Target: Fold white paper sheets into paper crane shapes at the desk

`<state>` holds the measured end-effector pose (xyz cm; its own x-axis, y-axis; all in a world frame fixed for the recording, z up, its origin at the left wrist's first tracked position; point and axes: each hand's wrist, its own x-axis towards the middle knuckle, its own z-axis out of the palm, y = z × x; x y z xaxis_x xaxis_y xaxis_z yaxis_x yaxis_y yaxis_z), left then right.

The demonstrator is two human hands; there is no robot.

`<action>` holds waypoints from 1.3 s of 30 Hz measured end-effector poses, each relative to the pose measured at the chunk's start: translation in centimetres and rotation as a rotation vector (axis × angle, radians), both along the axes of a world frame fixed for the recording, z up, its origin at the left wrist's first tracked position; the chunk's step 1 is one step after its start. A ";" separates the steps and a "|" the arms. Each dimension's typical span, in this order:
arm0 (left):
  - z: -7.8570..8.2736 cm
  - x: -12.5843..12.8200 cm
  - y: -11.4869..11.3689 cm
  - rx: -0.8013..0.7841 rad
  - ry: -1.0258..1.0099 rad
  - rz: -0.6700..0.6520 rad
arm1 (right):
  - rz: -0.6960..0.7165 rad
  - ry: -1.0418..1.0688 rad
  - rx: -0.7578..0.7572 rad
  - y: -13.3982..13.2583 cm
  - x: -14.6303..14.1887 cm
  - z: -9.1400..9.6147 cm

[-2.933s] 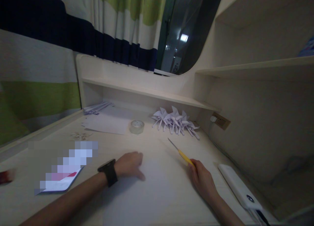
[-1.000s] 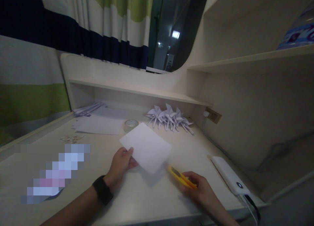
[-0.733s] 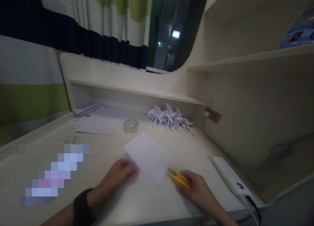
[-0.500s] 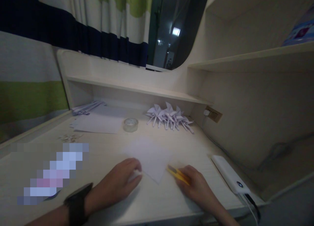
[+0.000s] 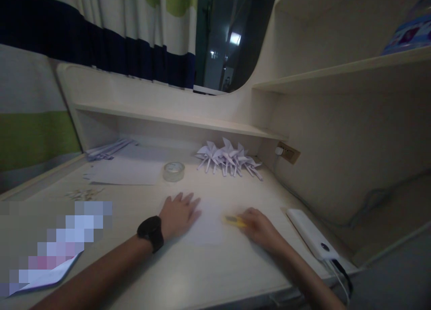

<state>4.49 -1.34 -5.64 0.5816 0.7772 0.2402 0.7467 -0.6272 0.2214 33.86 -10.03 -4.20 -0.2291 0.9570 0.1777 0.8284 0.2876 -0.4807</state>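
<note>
A white sheet of paper (image 5: 209, 224) lies on the desk in front of me. My left hand (image 5: 178, 214), with a black watch on its wrist, rests on the paper's left side, palm down and fingers spread. My right hand (image 5: 257, 224) is closed round a yellow utility knife (image 5: 235, 221), somewhat blurred, whose front end points left at the paper's right edge. Whether its blade is out or touches the paper, I cannot tell.
A roll of clear tape (image 5: 173, 171) stands beyond the paper, beside a stack of white sheets (image 5: 126, 168). Several paper pinwheels (image 5: 227, 157) lie at the back. A white power bank (image 5: 311, 231) with cables sits right; small pale pieces (image 5: 84, 194) and a pixelated object (image 5: 57, 260) lie left.
My left hand has gone from a curled grip at the paper's near left edge to lying spread on it. The paper has turned, and the knife has moved slightly away from me.
</note>
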 end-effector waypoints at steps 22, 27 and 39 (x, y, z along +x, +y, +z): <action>-0.1 -1.3 -1.3 -0.123 -0.016 -0.211 | 0.109 0.011 -0.137 -5.0 -0.9 2.5; 0.1 -1.1 -1.6 -0.130 -0.025 -0.202 | 0.126 0.035 -0.148 -5.6 -1.1 2.7; -0.2 -0.3 -2.7 -0.091 -0.011 -0.173 | 0.128 0.016 -0.080 -5.7 -2.2 1.5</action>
